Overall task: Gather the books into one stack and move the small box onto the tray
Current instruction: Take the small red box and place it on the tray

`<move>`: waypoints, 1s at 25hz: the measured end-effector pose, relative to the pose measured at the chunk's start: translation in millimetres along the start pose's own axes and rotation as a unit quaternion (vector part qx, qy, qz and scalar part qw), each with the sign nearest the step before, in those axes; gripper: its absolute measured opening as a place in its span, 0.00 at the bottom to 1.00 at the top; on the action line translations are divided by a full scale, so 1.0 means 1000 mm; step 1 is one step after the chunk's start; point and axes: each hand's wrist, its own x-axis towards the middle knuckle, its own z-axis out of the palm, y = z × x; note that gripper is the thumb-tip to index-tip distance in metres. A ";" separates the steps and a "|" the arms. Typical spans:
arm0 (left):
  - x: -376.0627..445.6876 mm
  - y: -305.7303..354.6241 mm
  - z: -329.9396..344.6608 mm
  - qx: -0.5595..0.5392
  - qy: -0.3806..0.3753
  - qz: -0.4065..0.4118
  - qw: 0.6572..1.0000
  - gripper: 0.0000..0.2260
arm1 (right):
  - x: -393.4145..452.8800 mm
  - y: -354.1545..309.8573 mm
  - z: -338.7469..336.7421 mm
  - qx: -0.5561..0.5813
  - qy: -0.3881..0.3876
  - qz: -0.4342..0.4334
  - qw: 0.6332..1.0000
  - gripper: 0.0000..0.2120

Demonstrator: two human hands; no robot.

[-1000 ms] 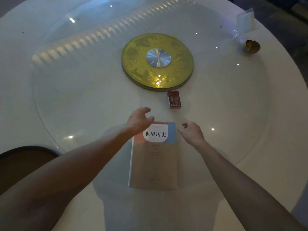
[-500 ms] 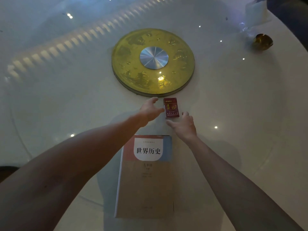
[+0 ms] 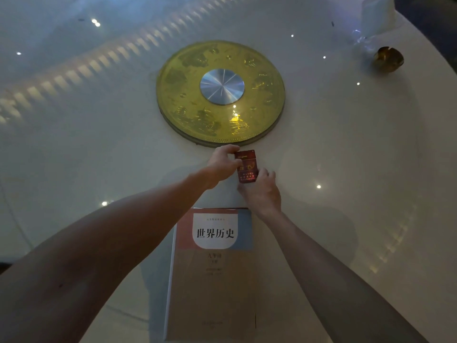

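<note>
A small dark red box (image 3: 246, 167) lies on the glass table just in front of the round gold tray (image 3: 183, 78). My left hand (image 3: 222, 164) pinches the box at its far left corner. My right hand (image 3: 262, 191) grips its near end from below. A stack of books (image 3: 212, 276) with a tan cover and a white title patch lies flat close to me, between my forearms. Only the top book's cover shows; pages beneath are visible along its left edge.
The gold tray has a silver disc (image 3: 221, 86) at its centre. A small amber glass dish (image 3: 388, 59) and a clear upright card holder (image 3: 376, 18) stand at the far right, near the table's edge. The glass top reflects ceiling lights.
Both hands left the book stack, reached forward to the red box and closed on it. The view tipped forward, so the books now sit lower in frame.
</note>
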 end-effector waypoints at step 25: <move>-0.355 -0.255 -0.287 -0.249 0.370 -0.101 0.890 0.14 | -0.322 -0.207 0.215 -0.079 -0.215 -0.326 0.917 0.27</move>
